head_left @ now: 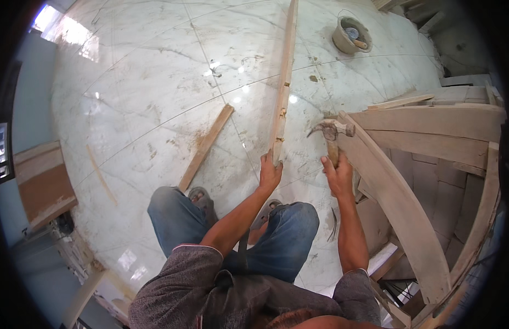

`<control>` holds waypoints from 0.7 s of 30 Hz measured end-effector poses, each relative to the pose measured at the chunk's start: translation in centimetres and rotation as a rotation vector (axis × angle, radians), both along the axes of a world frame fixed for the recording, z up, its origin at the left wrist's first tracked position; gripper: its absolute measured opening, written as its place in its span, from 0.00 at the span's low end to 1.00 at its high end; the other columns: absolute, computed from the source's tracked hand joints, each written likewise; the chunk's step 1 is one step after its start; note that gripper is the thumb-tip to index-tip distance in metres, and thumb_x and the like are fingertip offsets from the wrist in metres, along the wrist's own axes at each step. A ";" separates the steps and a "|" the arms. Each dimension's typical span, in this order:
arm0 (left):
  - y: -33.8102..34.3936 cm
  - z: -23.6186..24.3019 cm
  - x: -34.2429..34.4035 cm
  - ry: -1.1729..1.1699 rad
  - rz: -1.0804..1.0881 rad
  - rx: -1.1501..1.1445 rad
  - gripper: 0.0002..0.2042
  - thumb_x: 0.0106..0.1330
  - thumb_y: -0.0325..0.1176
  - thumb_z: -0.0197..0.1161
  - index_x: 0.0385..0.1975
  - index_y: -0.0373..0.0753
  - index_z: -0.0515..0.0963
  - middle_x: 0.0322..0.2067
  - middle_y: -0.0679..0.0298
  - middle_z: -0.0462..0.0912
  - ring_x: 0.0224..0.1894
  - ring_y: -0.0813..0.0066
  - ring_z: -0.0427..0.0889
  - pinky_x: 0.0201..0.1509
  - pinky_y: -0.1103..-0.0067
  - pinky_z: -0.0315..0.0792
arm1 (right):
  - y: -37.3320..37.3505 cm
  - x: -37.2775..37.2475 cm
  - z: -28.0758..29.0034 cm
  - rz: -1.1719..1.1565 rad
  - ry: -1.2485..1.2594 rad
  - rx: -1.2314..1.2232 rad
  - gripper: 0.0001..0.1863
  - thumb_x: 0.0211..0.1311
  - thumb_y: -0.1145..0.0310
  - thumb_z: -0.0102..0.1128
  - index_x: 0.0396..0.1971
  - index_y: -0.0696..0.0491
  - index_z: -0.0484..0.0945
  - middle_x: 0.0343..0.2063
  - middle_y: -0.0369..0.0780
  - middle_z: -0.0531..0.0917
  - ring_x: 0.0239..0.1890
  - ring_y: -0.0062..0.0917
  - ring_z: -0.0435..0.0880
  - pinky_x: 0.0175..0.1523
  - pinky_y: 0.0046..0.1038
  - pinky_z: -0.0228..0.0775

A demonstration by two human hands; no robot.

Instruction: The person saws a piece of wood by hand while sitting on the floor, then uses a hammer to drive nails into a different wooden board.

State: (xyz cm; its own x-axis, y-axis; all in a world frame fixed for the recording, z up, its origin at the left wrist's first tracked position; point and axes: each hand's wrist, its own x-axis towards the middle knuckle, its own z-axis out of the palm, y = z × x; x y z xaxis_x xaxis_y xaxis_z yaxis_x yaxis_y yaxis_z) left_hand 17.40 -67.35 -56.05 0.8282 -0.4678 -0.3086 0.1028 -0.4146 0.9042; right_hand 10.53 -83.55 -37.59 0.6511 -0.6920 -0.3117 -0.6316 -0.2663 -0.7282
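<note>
My left hand is closed round the near end of a long, narrow wooden batten. The batten stretches away from me toward the far edge of the view, with several notches or chipped spots along its near half. In my right hand is a claw hammer, gripped by its wooden handle. Its worn metal head is raised, claw pointing left, beside a wooden frame on my right. A shorter strip of wood lies on the floor left of the batten, its near end by my left knee.
A bucket with tools inside stands at the far right on the dusty, glossy tiled floor. The large wooden frame of planks fills my right side. A brown board leans at the left wall, and a thin strip lies nearby.
</note>
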 end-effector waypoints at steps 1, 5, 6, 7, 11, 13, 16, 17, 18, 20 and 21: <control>-0.6 -1.4 -0.1 -0.025 -0.001 -0.019 0.31 0.62 0.28 0.60 0.65 0.30 0.59 0.53 0.38 0.66 0.55 0.41 0.68 0.62 0.62 0.63 | 0.0 0.5 -1.9 0.032 -0.025 -0.067 0.21 0.61 0.63 0.64 0.48 0.60 0.74 0.28 0.50 0.80 0.30 0.38 0.82 0.38 0.35 0.72; -3.7 -5.5 -1.8 -0.020 -0.089 -0.023 0.33 0.63 0.28 0.59 0.67 0.30 0.53 0.58 0.37 0.58 0.58 0.37 0.66 0.63 0.62 0.65 | -0.6 0.7 -10.4 0.028 -0.159 -0.260 0.19 0.65 0.61 0.59 0.47 0.61 0.72 0.25 0.51 0.79 0.26 0.39 0.80 0.35 0.36 0.71; -4.2 -5.6 -2.2 -0.010 -0.082 -0.031 0.33 0.63 0.28 0.59 0.67 0.30 0.52 0.58 0.37 0.58 0.59 0.37 0.66 0.63 0.61 0.65 | -0.4 0.6 -11.9 0.004 -0.205 -0.268 0.19 0.65 0.61 0.58 0.48 0.61 0.72 0.26 0.51 0.79 0.26 0.39 0.80 0.34 0.36 0.71; -4.9 -5.6 -2.5 0.000 -0.074 -0.041 0.33 0.63 0.28 0.59 0.67 0.30 0.52 0.59 0.38 0.58 0.60 0.37 0.65 0.63 0.61 0.65 | -0.6 0.4 -13.1 -0.020 -0.194 -0.189 0.21 0.68 0.60 0.54 0.51 0.61 0.69 0.27 0.50 0.80 0.26 0.39 0.80 0.35 0.36 0.71; -4.7 -6.1 -3.2 0.013 -0.084 -0.094 0.33 0.63 0.27 0.58 0.67 0.30 0.51 0.59 0.38 0.58 0.61 0.38 0.63 0.65 0.61 0.62 | 0.3 0.7 -15.4 -0.040 -0.295 -0.174 0.20 0.72 0.57 0.49 0.48 0.59 0.66 0.19 0.41 0.75 0.20 0.23 0.74 0.26 0.29 0.67; -4.1 -6.5 -2.5 0.020 -0.085 -0.109 0.33 0.62 0.25 0.57 0.67 0.30 0.51 0.58 0.38 0.59 0.61 0.40 0.62 0.65 0.62 0.61 | 1.2 2.1 -16.2 -0.028 -0.290 -0.171 0.21 0.72 0.56 0.49 0.50 0.60 0.66 0.20 0.41 0.76 0.21 0.24 0.74 0.27 0.30 0.67; -4.2 -6.3 -2.8 0.094 -0.070 -0.160 0.33 0.61 0.23 0.56 0.67 0.30 0.51 0.57 0.39 0.60 0.61 0.41 0.62 0.66 0.62 0.59 | 1.3 3.3 -17.5 0.021 -0.321 -0.248 0.24 0.73 0.55 0.46 0.54 0.61 0.67 0.22 0.43 0.77 0.24 0.26 0.75 0.31 0.32 0.68; -4.0 -6.5 -2.9 0.126 -0.053 -0.169 0.33 0.61 0.23 0.55 0.67 0.29 0.51 0.57 0.39 0.61 0.61 0.41 0.62 0.67 0.62 0.58 | 1.5 3.8 -17.7 0.024 -0.296 -0.212 0.24 0.73 0.55 0.46 0.53 0.61 0.67 0.22 0.43 0.77 0.24 0.26 0.76 0.31 0.32 0.69; -3.9 -7.0 -2.8 0.153 -0.044 -0.196 0.33 0.61 0.23 0.55 0.67 0.29 0.52 0.57 0.39 0.61 0.61 0.41 0.61 0.67 0.62 0.58 | 1.5 4.3 -17.7 0.027 -0.269 -0.178 0.24 0.73 0.54 0.46 0.53 0.61 0.67 0.22 0.43 0.77 0.25 0.26 0.76 0.32 0.33 0.69; -4.0 -7.4 -2.7 0.164 -0.023 -0.230 0.33 0.60 0.22 0.55 0.67 0.28 0.52 0.57 0.39 0.62 0.62 0.41 0.61 0.67 0.62 0.57 | 1.6 4.4 -17.0 0.044 -0.299 -0.165 0.26 0.72 0.53 0.46 0.53 0.62 0.67 0.23 0.44 0.77 0.24 0.27 0.76 0.31 0.33 0.69; -3.9 -7.5 -2.6 0.149 -0.012 -0.234 0.33 0.60 0.22 0.55 0.66 0.27 0.52 0.57 0.39 0.62 0.62 0.41 0.61 0.67 0.62 0.57 | 2.0 4.3 -16.6 0.061 -0.346 -0.179 0.26 0.72 0.52 0.46 0.54 0.62 0.67 0.23 0.44 0.77 0.24 0.28 0.76 0.31 0.33 0.69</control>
